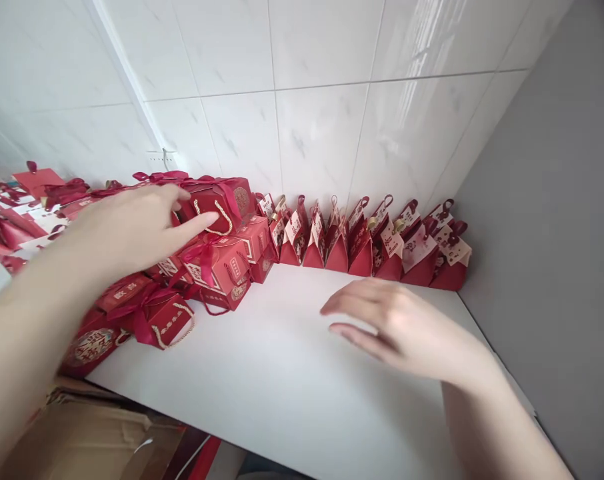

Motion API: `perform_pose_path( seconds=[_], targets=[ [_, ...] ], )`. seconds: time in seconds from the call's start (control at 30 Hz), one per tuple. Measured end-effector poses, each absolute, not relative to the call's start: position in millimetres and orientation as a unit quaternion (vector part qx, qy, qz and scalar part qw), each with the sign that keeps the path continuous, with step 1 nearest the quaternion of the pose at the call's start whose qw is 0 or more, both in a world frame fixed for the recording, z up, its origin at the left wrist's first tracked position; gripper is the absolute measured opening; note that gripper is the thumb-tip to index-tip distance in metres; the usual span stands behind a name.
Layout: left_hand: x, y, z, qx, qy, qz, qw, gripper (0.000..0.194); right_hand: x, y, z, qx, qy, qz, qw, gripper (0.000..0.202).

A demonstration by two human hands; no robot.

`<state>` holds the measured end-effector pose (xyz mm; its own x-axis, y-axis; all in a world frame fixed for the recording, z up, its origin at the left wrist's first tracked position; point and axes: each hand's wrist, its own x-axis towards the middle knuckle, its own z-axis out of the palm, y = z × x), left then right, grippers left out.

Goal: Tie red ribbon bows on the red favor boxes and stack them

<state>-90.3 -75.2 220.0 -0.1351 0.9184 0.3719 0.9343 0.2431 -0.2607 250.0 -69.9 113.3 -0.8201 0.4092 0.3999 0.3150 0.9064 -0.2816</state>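
Note:
My left hand [132,223] is over the pile of red gift boxes on the left, its thumb stretched out and apart from the fingers. Thumb and fingertips overlap the end of an upper gift box [239,197] with a magenta ribbon and a twisted cord handle; whether they touch it I cannot tell. Below that lies another ribboned gift box [222,267]. Nearer the front edge sits a gift box [169,320] with a cream rope handle. My right hand [382,320] hovers above the white tabletop [282,373], thumb and fingers apart, holding nothing.
A row of pointed red favour boxes [362,247] with ribbon loops and tags stands along the tiled wall [322,133]. A grey panel [557,233] bounds the right side. Below the table's front edge is an open cardboard carton [82,440]. More red and white packages [27,213] lie far left.

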Motion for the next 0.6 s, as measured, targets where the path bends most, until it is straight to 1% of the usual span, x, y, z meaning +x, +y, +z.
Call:
perform_pose_path(
  seconds=[0.1,0.13,0.23,0.3,0.47,0.6],
  targets=[
    [-68,-25,215,-0.555,-0.797,-0.079,0.226,0.104,282,-67,120,-0.271,-0.924,0.058,0.264,0.02],
    [-66,-11,211,-0.542,-0.805,-0.101,0.219,0.106,290,-67,122,-0.294,-0.913,0.046,0.277,0.02],
    [-71,18,196,-0.519,-0.822,-0.152,0.177,0.104,309,-69,127,-0.352,-0.882,0.013,0.312,0.02],
    [-76,25,185,-0.526,-0.808,-0.199,0.178,0.1,317,-72,129,-0.379,-0.866,-0.003,0.326,0.019],
    [-67,13,167,-0.611,-0.694,-0.311,0.221,0.095,325,-75,132,-0.416,-0.842,-0.022,0.343,0.017],
    [-35,-6,156,-0.672,-0.581,-0.391,0.239,0.093,321,-73,131,-0.413,-0.849,-0.016,0.33,0.019]
  ],
)
